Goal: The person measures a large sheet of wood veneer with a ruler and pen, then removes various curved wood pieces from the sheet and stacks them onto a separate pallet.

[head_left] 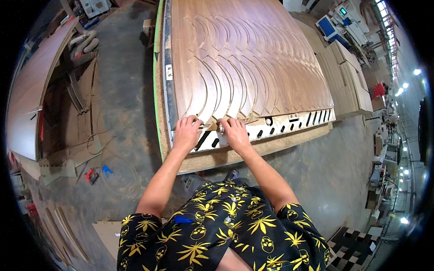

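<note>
A large brown wood-grain panel (253, 49) lies on a work table before me, cut into rows of curved, crescent-shaped strips. At its near left edge my left hand (187, 132) is closed, with bent fingers over the ends of the nearest strips. Just right of it, my right hand (235, 134) also has its fingers curled at the edge, with a small pale bit by the thumb. What either hand grips is hidden under the fingers. Between the hands a small brown corner (210, 127) of the panel shows. A white slotted strip (280, 129) runs below the panel's near edge.
A raw chipboard layer (217, 159) sticks out toward me under the panel. Stacked boards (346, 79) stand at the right. At the left is another table (38, 90); a red tool (91, 176) and a blue one (106, 170) lie on the floor.
</note>
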